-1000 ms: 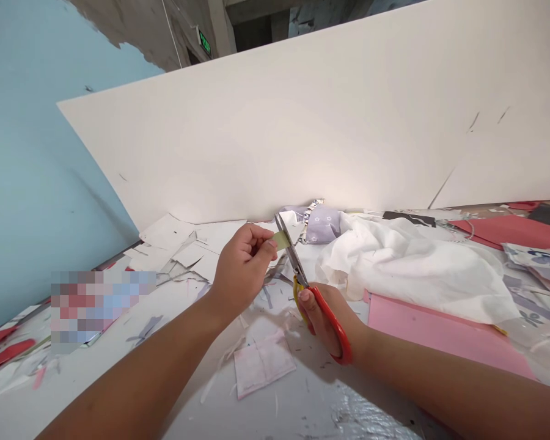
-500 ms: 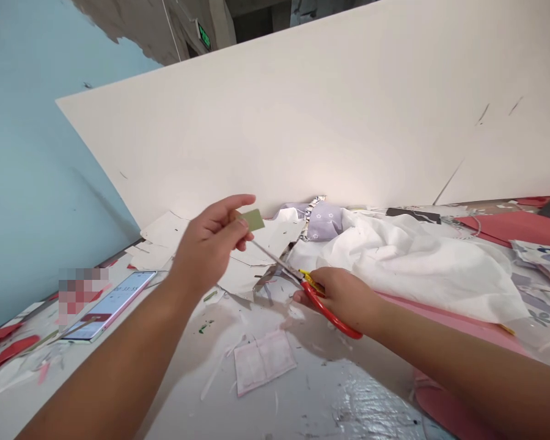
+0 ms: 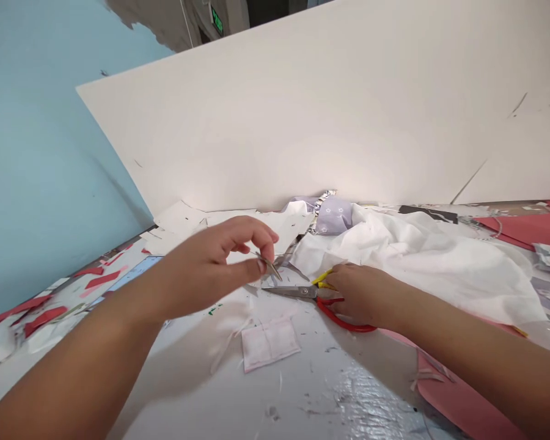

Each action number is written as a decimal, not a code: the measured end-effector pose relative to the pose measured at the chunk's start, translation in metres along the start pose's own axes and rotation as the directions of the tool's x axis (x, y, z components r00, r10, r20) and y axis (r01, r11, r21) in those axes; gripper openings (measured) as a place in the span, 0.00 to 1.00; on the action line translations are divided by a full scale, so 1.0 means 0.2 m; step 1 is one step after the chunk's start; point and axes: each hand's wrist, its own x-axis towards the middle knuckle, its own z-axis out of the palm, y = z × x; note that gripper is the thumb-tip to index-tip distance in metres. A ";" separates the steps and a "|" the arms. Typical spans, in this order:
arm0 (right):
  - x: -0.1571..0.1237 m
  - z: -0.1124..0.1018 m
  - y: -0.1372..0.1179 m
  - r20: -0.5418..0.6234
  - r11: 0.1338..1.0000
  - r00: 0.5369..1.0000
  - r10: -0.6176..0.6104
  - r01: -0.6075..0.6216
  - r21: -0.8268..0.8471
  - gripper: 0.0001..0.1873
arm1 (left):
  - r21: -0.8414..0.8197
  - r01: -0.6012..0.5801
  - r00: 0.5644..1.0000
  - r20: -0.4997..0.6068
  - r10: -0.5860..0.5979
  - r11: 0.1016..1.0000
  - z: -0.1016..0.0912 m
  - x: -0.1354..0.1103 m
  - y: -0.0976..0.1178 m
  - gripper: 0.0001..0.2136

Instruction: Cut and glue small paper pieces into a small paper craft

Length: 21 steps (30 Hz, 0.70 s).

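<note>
My left hand (image 3: 220, 263) pinches a small green piece (image 3: 274, 269) between thumb and fingers, turned nearly edge-on so its face barely shows. It hovers just above the blades of the scissors (image 3: 291, 291). Those scissors have red and yellow handles, and my right hand (image 3: 362, 293) is wrapped round them, with the tips pointing left toward the green piece. One blade runs level and another seems to rise behind it, so they look parted. Nearer to me on the table lies a small pale pink and white rectangle (image 3: 271, 343), possibly fabric.
Crumpled white cloth (image 3: 421, 256) lies beyond my right hand, beside lilac printed fabric (image 3: 333, 215). White sheets (image 3: 178, 221) rest at the back left, under a large white board (image 3: 302, 116). Red scraps (image 3: 101, 279) and a partly hidden phone (image 3: 140, 267) are at left. Pink material (image 3: 462, 397) lies front right.
My left hand has tilted, turning the green piece from face-on to edge-on and lowering it toward the scissors. The scissors have swung to point more level leftward. The camera view has shifted slightly left.
</note>
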 end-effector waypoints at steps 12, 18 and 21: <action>-0.09 0.01 -0.26 -0.222 0.974 0.949 -0.225 0.218 -0.056 0.08 | -0.255 0.422 0.902 0.214 -0.374 0.870 0.26 -0.19 -0.34 0.04; -0.07 0.11 -0.29 -0.272 0.917 0.920 -0.283 0.342 0.203 0.12 | -0.342 0.522 0.850 0.280 -0.445 0.781 0.30 -0.21 -0.41 0.04; -0.06 0.13 -0.28 -0.268 0.891 0.926 -0.267 0.343 0.298 0.13 | -0.410 0.553 0.833 0.286 -0.473 0.726 0.33 -0.21 -0.42 0.06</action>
